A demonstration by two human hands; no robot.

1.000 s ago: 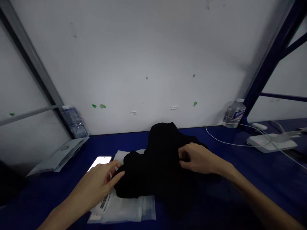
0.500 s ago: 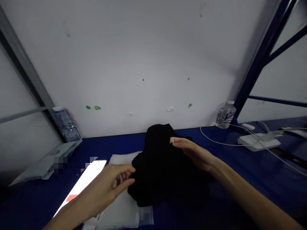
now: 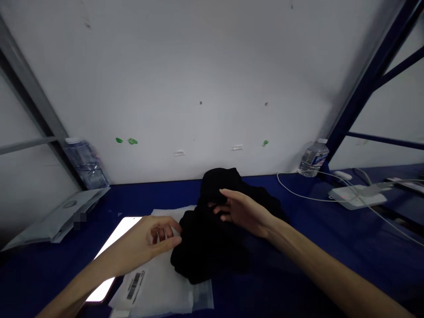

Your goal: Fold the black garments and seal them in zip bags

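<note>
A crumpled black garment [image 3: 215,247] lies in a heap at the middle of the blue desk; its kind is hard to make out in the dark folds. My left hand [image 3: 159,238] is at its left edge, fingers curled and thumb apart, with a gap between them. Over the top of the cloth, my right hand [image 3: 245,212] has loosely bent, spread fingers, and some fingertips touch or nearly touch the fabric. Partly under the garment is a whitish plastic bag [image 3: 165,287] with a barcode label [image 3: 135,285]. A lit phone [image 3: 102,289] lies beneath my left forearm.
Plastic bottles stand at the left [image 3: 86,163] and at the right [image 3: 313,159] by the white wall. Flat plastic packets [image 3: 62,216] lie at left. On the right are a white power strip [image 3: 354,196] and a looping cable [image 3: 298,193].
My right hand has moved left over the garment and its fingers have bent. My left hand has shifted slightly left, uncovering the barcode label. The garment's right part looks more spread out.
</note>
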